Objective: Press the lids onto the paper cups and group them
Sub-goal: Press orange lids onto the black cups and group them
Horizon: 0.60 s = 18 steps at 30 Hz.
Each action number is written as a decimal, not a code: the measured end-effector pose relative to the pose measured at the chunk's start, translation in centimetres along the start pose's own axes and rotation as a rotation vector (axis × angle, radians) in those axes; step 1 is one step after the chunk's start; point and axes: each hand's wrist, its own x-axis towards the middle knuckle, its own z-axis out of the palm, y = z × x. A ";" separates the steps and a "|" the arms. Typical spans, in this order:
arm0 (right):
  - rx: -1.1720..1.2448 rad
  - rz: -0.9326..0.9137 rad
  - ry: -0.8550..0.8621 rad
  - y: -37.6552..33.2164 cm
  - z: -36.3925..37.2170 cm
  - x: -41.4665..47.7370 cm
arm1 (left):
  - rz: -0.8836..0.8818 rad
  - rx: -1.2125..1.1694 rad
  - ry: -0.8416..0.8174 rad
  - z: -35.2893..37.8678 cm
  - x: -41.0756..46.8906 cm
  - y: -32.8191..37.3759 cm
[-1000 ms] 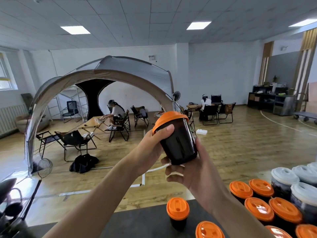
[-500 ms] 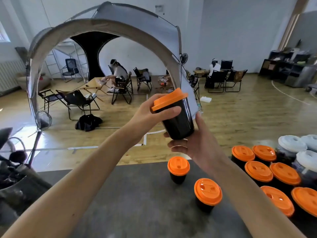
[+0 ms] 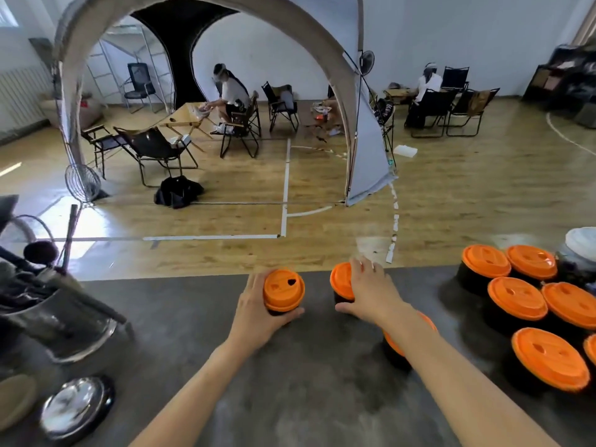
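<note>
My left hand grips a small black paper cup with an orange lid, which stands on the dark counter near its far edge. Just to the right, my right hand wraps over a second orange-lidded cup, thumb low at its base. A third lidded cup sits partly hidden under my right forearm. At the right stands a group of several orange-lidded black cups.
A white-lidded cup shows at the right edge behind the orange group. On the left stand a metal container with utensils and a shiny round lid. Beyond the counter lie wooden floor, a tent and seated people.
The cup I held up in both hands has come down onto the counter in my left hand. My right hand let go of it and moved onto the neighbouring cup. The view tilted downward.
</note>
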 end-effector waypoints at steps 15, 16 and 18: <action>0.470 -0.188 0.174 -2.1 6.6 -6.8 | -0.093 -0.134 -0.051 0.3 -1.3 -1.7; 0.489 -0.192 0.177 -2.0 6.8 -7.2 | -0.102 -0.144 -0.062 0.1 -1.6 -1.8; 0.504 -0.196 0.187 -1.9 7.3 -7.9 | -0.117 -0.159 -0.073 -0.1 -2.2 -2.1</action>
